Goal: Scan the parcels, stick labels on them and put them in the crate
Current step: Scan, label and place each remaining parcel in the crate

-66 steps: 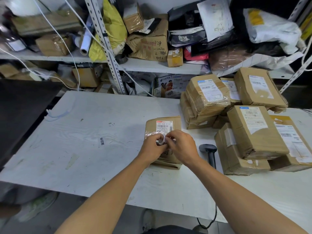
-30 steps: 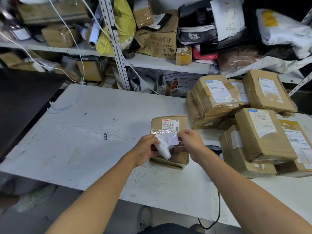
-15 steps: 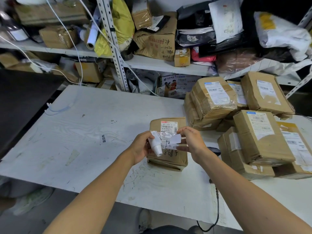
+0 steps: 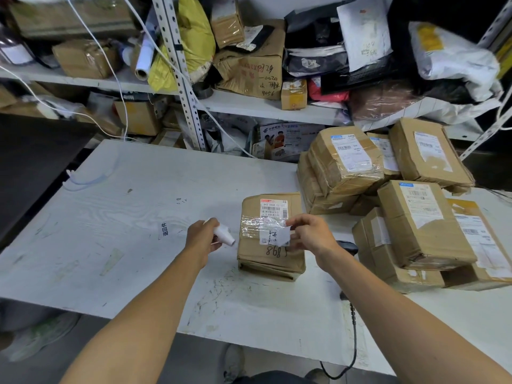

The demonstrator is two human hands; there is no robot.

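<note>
My right hand (image 4: 310,233) pinches a small white label (image 4: 280,236) over the taped brown parcel (image 4: 270,256) at counter (image 4: 124,217) centre, left hand (image 4: 203,238) grips a paper roll (image 4: 224,234) at nine o'clock, stacked parcels (image 4: 415,217) crowding three o'clock.
</note>
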